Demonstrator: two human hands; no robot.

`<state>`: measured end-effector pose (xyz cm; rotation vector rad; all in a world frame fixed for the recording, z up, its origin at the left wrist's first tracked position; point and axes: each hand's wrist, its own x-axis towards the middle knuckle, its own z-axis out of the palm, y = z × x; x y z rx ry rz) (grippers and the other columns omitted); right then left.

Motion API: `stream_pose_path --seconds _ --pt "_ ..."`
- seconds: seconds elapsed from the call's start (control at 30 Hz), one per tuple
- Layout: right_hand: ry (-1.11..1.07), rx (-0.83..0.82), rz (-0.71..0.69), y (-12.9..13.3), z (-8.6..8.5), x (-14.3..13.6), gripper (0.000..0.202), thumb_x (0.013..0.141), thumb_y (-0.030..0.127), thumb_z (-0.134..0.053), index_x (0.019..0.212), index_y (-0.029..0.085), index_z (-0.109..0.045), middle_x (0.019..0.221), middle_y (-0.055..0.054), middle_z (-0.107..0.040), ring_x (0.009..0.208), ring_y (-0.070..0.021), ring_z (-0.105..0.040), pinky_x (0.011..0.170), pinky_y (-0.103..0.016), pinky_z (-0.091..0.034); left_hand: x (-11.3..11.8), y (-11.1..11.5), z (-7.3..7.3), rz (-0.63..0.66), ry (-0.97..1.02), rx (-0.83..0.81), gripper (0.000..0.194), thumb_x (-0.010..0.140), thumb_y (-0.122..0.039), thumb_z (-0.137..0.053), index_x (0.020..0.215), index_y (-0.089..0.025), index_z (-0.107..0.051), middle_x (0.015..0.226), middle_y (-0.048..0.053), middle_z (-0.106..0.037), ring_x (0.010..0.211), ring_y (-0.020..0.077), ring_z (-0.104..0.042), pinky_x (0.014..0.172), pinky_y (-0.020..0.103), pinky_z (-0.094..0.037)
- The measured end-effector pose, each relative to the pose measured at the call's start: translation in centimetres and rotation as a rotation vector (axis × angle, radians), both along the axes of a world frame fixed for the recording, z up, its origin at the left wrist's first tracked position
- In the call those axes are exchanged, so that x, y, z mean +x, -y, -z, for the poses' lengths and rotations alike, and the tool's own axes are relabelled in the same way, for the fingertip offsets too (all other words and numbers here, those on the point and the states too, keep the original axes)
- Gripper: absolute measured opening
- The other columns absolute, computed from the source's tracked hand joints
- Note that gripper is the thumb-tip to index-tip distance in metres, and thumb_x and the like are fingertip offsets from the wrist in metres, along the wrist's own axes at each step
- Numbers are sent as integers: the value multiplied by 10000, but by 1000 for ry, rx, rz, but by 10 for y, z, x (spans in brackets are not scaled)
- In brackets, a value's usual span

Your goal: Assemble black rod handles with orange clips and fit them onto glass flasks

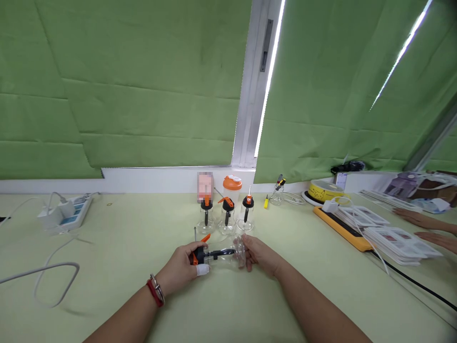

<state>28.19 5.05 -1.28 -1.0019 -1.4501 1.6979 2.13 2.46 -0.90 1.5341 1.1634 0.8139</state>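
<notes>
A clear bottle (224,257) with a black and orange top lies sideways between my hands, its wide base to the right and a dark stem inside it. My left hand (187,264), with white tape on one digit, is closed around the top. The fingers of my right hand (255,252) grip the clear base. Behind them stand three similar upright bottles: a left one (206,214), a middle one (227,216) and a right one (246,214), each with a black and orange top.
An orange-lidded cup (232,186) stands behind the bottles. Farther right are a yellow screwdriver (266,202), a yellow roll (323,190), an orange-edged power strip (342,229) and stacked cards (396,243) near another person's hands. White chargers (57,214) and cables lie at left.
</notes>
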Motion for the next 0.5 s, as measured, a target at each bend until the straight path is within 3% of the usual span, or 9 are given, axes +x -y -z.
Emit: stream_pose_path --seconds 0.07,0.13,0.23,0.37,0.5 --pt "-72 70 -41 3 -5 2 569 792 542 -602 1241 217 -472 1149 -114 -569 784 -165 -648 554 -254 -503 0 0 -4 -34 -3 -10 619 599 -367 -755 1142 -139 -565 669 -59 -451 526 92 -418 500 233 -368" --pt "-94 125 -71 5 -8 4 723 713 432 -733 1334 298 -389 1291 -97 -461 876 -175 -637 631 -274 -518 0 1 -6 -43 0 -10 630 596 -375 -755 1148 -140 -562 670 -61 -449 521 93 -414 500 238 -372" --pt "-41 102 -52 5 -6 3 730 701 462 -733 1318 267 -396 1086 -77 -574 715 -154 -655 545 -249 -496 -1 2 -6 -25 4 10 631 590 -372 -760 1144 -136 -571 694 -46 -470 558 103 -414 522 243 -382" --pt "61 10 -40 0 4 -1 595 796 674 -474 1085 154 -501 660 -19 -616 444 -118 -576 372 -190 -382 -2 2 -2 -1 -5 57 605 593 -349 -764 1130 -130 -592 761 -8 -527 642 126 -442 575 244 -399" --pt "88 15 -28 -1 7 -1 637 807 715 -388 1046 142 -526 641 -26 -610 426 -112 -550 351 -190 -368 -2 2 -2 -5 8 54 568 610 -339 -752 1112 -131 -588 745 -16 -507 619 115 -429 554 237 -391"
